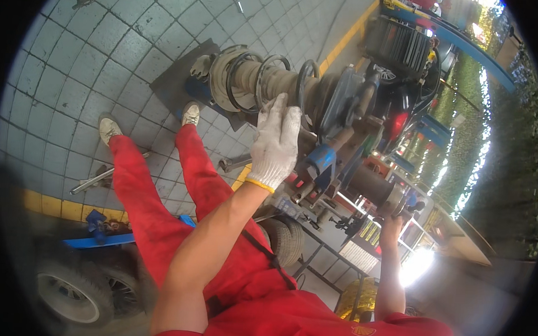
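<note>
**Two hands working a strut in a spring compressor**

Two hands are working on a suspension strut [266, 84] that is sitting clamped in a blue spring compressor [343, 120], raised above the tiled floor [76, 51]. The left hand [276, 141], wearing a white knit glove, is lying flat against the coil spring [273, 78], fingers stretched upward and not closed around anything. The right hand [392, 224] is bare and is reaching up to the dark crank handle [408, 207] at the near end of the compressor; it appears to be wrapping around that handle, though the hold is partly hidden.

Judging by this, the step in hand looks like squeezing or releasing the spring: one hand steadying the coils while the other is turning the screw. The next move seems to call for a firm, even turn of the handle, with the gloved fingers kept out from between the coils.

The strut's long axis is running from upper left to lower right, with its round top mount [222, 70] pointing up-left, away from the person, and its lower end disappearing into the compressor frame. Red trouser legs [159, 199] are showing below.
</note>
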`<state>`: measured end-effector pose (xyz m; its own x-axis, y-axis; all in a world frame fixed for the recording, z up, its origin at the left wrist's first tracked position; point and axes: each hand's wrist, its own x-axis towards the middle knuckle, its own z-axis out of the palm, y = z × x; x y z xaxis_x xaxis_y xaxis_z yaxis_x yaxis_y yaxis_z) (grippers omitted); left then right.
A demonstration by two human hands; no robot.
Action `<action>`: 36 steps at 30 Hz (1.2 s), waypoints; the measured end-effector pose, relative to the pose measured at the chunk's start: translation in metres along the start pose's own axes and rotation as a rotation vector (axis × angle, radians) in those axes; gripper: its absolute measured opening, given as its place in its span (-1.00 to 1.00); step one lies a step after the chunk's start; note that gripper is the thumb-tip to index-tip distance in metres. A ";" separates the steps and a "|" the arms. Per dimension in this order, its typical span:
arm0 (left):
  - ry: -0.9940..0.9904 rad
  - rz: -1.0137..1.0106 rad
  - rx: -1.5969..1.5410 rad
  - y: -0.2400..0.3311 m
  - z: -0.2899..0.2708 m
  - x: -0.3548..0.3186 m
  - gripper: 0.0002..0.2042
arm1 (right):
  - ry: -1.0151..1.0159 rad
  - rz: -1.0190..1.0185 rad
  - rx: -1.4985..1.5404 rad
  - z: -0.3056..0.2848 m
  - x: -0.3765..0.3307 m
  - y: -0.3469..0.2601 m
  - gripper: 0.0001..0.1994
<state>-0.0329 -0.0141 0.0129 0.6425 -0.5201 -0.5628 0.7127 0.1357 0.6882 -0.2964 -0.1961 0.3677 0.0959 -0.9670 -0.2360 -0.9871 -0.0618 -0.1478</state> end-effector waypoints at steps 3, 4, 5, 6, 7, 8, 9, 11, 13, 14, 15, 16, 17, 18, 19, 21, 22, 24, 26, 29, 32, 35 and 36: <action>0.018 0.111 0.020 -0.017 0.005 -0.007 -0.31 | 0.145 -0.020 -0.293 -0.005 0.016 0.000 -0.67; -0.021 0.214 0.102 -0.025 0.002 -0.007 -0.33 | 0.182 -0.059 -0.315 -0.006 0.025 0.002 -0.65; -0.015 0.454 0.333 -0.034 -0.002 -0.005 -0.34 | 0.139 -0.155 -0.343 -0.007 0.034 0.004 -0.63; 0.046 0.846 0.526 -0.039 -0.003 -0.003 -0.35 | 0.089 -0.272 -0.239 -0.005 0.046 0.007 -0.62; 0.024 0.764 0.570 -0.041 -0.002 -0.002 -0.34 | 0.112 -0.483 -0.381 -0.008 0.059 0.007 -0.64; 0.032 0.761 0.579 -0.040 -0.001 -0.003 -0.32 | 0.131 -0.567 -0.291 -0.002 0.080 0.008 -0.65; 0.060 0.808 0.559 -0.038 0.000 -0.003 -0.31 | 0.129 -0.488 -0.167 0.004 0.098 0.007 -0.65; -0.024 0.377 0.334 -0.029 0.001 -0.007 -0.27 | 0.150 -0.527 -0.184 0.002 0.117 -0.008 -0.66; -0.023 0.014 0.051 -0.022 0.003 -0.005 -0.16 | 0.038 -0.465 -0.078 -0.002 0.128 -0.033 -0.66; -0.003 0.019 0.129 -0.019 0.001 -0.006 -0.14 | 0.019 -0.447 0.021 -0.001 0.133 -0.044 -0.66; -0.048 -0.046 0.212 -0.016 -0.001 -0.004 -0.12 | -0.064 -0.457 0.124 -0.004 0.135 -0.057 -0.64; -0.075 -0.033 0.306 -0.012 -0.004 -0.002 -0.10 | -0.098 -0.450 0.104 -0.003 0.135 -0.068 -0.66; -0.048 -0.163 0.099 -0.005 -0.009 -0.001 -0.10 | -0.102 -0.536 -0.113 -0.006 0.134 -0.078 -0.66; -0.048 -0.160 0.036 0.003 -0.012 -0.002 -0.15 | -0.096 -0.551 -0.194 -0.005 0.132 -0.086 -0.64; -0.085 -0.203 -0.043 0.015 -0.020 0.001 -0.23 | -0.106 -0.590 -0.197 -0.007 0.127 -0.092 -0.61; -0.099 -0.201 -0.108 0.047 -0.031 -0.002 -0.31 | -0.166 -0.601 -0.048 -0.011 0.116 -0.099 -0.54; -0.059 -0.200 -0.079 0.065 -0.038 -0.011 -0.32 | -0.224 -0.566 0.096 -0.013 0.109 -0.100 -0.52; -0.103 -0.190 -0.063 0.099 -0.041 -0.029 -0.35 | -0.295 -0.259 0.413 -0.019 0.092 -0.103 -0.52; -0.209 0.056 0.440 0.122 -0.034 -0.054 -0.35 | -0.330 -0.083 0.722 -0.023 0.076 -0.106 -0.52; -0.139 0.188 0.980 0.131 0.001 -0.075 -0.31 | -0.380 -0.087 0.949 -0.022 0.060 -0.108 -0.49; -0.060 0.275 1.137 0.125 0.020 -0.078 -0.39 | -0.430 -0.294 0.785 -0.017 0.055 -0.113 -0.37; -0.052 0.323 1.080 0.115 0.015 -0.067 -0.50 | -0.447 -0.487 0.525 -0.013 0.052 -0.129 -0.44; -0.054 0.312 1.092 0.111 0.011 -0.064 -0.51 | -0.455 -0.567 0.408 -0.012 0.051 -0.137 -0.47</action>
<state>0.0022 0.0255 0.1303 0.7171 -0.6316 -0.2948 -0.1197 -0.5283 0.8406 -0.1579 -0.2398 0.3879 0.6932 -0.6166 -0.3733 -0.6579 -0.3298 -0.6770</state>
